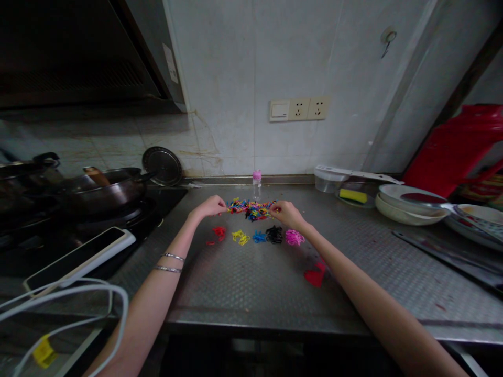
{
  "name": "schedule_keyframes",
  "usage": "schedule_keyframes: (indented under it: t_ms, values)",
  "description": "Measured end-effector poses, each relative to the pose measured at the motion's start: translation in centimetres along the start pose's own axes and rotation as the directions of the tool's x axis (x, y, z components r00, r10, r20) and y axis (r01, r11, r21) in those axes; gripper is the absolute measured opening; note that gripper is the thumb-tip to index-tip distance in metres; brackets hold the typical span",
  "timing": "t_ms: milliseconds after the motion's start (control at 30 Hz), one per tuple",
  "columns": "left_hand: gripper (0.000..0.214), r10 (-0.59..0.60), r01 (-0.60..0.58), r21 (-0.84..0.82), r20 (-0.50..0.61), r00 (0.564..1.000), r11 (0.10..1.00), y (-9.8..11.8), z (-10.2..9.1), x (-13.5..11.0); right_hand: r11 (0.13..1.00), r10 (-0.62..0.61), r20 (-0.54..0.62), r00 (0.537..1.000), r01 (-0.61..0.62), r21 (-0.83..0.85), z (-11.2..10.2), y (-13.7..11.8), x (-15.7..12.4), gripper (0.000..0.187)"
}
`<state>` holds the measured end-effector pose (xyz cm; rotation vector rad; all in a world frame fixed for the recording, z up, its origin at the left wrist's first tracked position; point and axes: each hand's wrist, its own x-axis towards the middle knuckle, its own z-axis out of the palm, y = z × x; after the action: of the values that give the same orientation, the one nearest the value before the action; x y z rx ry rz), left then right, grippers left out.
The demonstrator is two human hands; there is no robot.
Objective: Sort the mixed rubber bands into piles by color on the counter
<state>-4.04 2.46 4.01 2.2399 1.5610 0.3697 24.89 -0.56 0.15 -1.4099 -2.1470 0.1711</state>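
A heap of mixed coloured rubber bands [251,209] lies on the steel counter [275,283]. My left hand [210,206] is closed at the heap's left edge, fingers pinching into the bands. My right hand [286,213] is closed at its right edge, also pinching bands. In front of the heap sit small sorted piles: red [218,233], yellow [240,237], blue [259,237], black [274,234] and pink [294,237]. A small clear bottle with a pink cap [257,184] stands just behind the heap.
A red scrap [315,274] lies under my right forearm. A wok [102,192] and a lid [162,166] sit on the stove at left, with a phone [80,258] and white cable [70,303] nearby. Bowls [408,207], a container with a sponge [352,195] and a red bag [456,146] are at right.
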Motion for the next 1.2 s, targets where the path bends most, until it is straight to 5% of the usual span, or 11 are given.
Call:
schedule_keyframes:
  t_ms: [233,400,600,767,1000,1200]
  values:
    - [0.03,0.032,-0.038,-0.038,-0.154,0.988,0.999,0.8,3.0,1.4,0.951,-0.302,0.099,0.948,0.292,0.102,1.8,-5.7,-1.4,0.017]
    - [0.03,0.095,-0.107,-0.055,-0.193,0.977,0.993,1.2,4.5,1.9,0.914,-0.398,0.078,0.914,0.388,0.115,1.7,-5.9,-1.3,0.019]
    - [0.026,0.153,-0.17,-0.08,-0.187,0.97,0.982,2.9,6.0,1.8,0.99,-0.14,-0.06,0.988,0.141,0.013,-0.1,-1.4,0.1,0.022]
    - [0.021,0.131,-0.13,0.015,-0.173,0.976,0.991,4.3,7.0,1.1,0.999,-0.002,-0.063,0.998,-0.001,-0.05,-1.0,2.3,0.4,0.024]
    - [0.02,0.07,-0.047,0.128,-0.19,0.979,0.991,5.0,7.2,0.9,0.984,0.092,-0.05,0.994,-0.098,-0.145,-1.2,3.8,0.1,0.027]
    - [0.02,0.12,-0.088,0.171,-0.19,0.974,0.981,4.9,7.7,1.3,0.967,0.124,-0.099,0.987,-0.143,-0.213,-1.1,4.5,-0.2,0.026]
